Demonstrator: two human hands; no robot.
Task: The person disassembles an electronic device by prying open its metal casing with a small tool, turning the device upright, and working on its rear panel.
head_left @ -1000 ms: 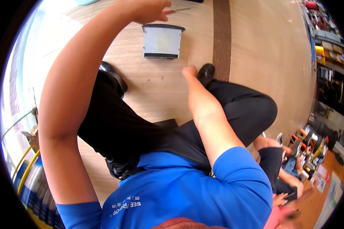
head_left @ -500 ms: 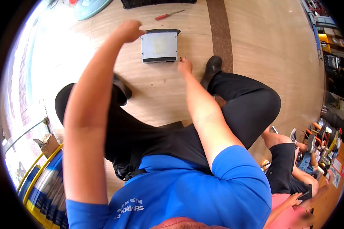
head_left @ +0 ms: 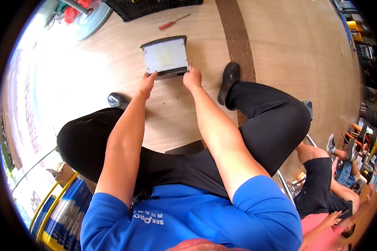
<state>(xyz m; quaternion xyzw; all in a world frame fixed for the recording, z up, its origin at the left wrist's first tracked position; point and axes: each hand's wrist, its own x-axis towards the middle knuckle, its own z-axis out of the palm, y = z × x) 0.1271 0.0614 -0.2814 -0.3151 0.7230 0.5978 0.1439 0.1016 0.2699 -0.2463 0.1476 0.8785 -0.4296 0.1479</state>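
A silver metal box with a black, curved far edge, which looks like a car stereo [head_left: 166,55], sits between my hands in the head view. It is turned a little on the floor, and its dark near side shows. My left hand [head_left: 148,85] grips the near left corner, thumb on top and fingers hidden below. At the near right corner my right hand [head_left: 192,78] is closed on the stereo's edge. Something thin sticks up by its fingers, too small to name. Beyond the stereo lies a screwdriver [head_left: 174,21] with a red handle.
A black crate [head_left: 130,11] and a round pale-blue base [head_left: 92,23] stand at the far side. My shoes flank the work spot on the wood-look floor [head_left: 280,50]. Blue boxes [head_left: 67,205] fill a yellow rack at left. Another person [head_left: 318,201] sits at right.
My left hand has come down from the stereo's far left corner to its near left corner. The stereo has turned slightly, and my right hand has closed in on its right corner.
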